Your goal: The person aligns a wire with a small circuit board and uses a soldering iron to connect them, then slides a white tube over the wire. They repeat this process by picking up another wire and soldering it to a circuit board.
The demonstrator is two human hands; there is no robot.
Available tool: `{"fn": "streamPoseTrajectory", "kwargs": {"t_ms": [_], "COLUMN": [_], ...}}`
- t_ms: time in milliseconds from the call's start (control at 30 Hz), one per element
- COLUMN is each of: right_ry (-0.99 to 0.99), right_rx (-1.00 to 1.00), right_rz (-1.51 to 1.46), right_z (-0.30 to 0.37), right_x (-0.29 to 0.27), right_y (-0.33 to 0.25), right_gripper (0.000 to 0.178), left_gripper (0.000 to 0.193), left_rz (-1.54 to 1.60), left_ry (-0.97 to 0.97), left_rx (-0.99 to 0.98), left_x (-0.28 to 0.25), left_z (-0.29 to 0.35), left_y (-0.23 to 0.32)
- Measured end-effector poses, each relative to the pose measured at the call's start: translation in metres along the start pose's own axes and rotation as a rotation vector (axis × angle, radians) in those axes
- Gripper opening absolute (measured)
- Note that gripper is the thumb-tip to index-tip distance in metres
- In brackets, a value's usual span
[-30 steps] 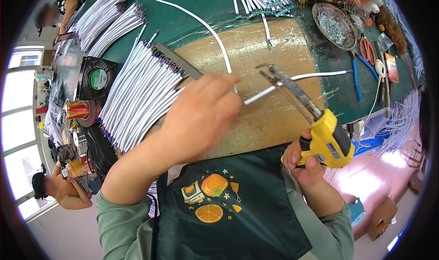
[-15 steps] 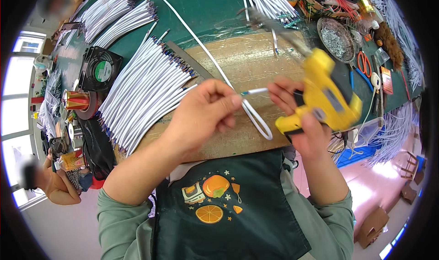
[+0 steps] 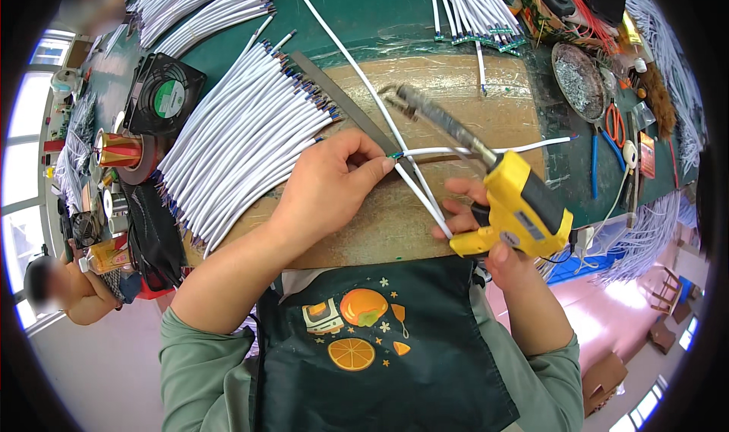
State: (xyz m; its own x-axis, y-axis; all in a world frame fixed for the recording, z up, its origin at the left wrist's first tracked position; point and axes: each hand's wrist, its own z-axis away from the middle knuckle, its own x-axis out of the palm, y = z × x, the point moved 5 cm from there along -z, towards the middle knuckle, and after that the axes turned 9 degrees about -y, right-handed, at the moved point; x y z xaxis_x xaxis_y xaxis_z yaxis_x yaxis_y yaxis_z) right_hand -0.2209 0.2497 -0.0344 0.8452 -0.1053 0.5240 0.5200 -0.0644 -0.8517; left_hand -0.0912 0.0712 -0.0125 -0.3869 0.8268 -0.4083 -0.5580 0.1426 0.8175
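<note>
My left hand point(image 3: 338, 181) is closed in a pinch on a white cable point(image 3: 493, 149) at its green-tinted end. From there the cable runs right across the brown work board point(image 3: 486, 79). A longer stretch of white cable point(image 3: 357, 71) crosses behind it and bends back close to my right hand point(image 3: 486, 242). That hand is closed round the grip of a yellow and black soldering gun point(image 3: 524, 204). Its metal barrel points up and left, over the board. Left of my left hand lies a wide bundle of white cables point(image 3: 239, 147) with coloured wire ends.
A steel ruler point(image 3: 345, 101) lies along the bundle. More cables point(image 3: 478, 10) with green tips sit at the back. At right are a dish of grey bits point(image 3: 579, 82) and orange-handled scissors point(image 3: 614, 124). A black fan point(image 3: 163, 98) and tape roll point(image 3: 121, 151) stand left.
The soldering gun has moved slightly left and down, its barrel now over the board. My right fingers have let go of the cable, which now stretches out to the right.
</note>
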Motion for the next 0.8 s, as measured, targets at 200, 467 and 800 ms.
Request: {"fn": "streamPoseTrajectory", "kwargs": {"t_ms": [200,467,800], "right_ry": [0.073,0.272,0.126], "right_rx": [0.132,0.180,-0.130], "right_rz": [0.186,0.060,0.022], "right_z": [0.022,0.021,-0.017], "right_x": [0.004,-0.007,-0.004], "right_y": [-0.010,-0.037,-0.031], "right_gripper": [0.080,0.077,0.073], "left_gripper": [0.020,0.013,0.010], "left_rz": [-0.024,-0.033,0.091], "left_ry": [0.017,-0.003,-0.071], "left_rx": [0.053,0.054,-0.032], "left_x": [0.003,0.006,0.007], "left_z": [0.000,0.002,-0.003], "left_y": [-0.002,0.003,-0.005]}}
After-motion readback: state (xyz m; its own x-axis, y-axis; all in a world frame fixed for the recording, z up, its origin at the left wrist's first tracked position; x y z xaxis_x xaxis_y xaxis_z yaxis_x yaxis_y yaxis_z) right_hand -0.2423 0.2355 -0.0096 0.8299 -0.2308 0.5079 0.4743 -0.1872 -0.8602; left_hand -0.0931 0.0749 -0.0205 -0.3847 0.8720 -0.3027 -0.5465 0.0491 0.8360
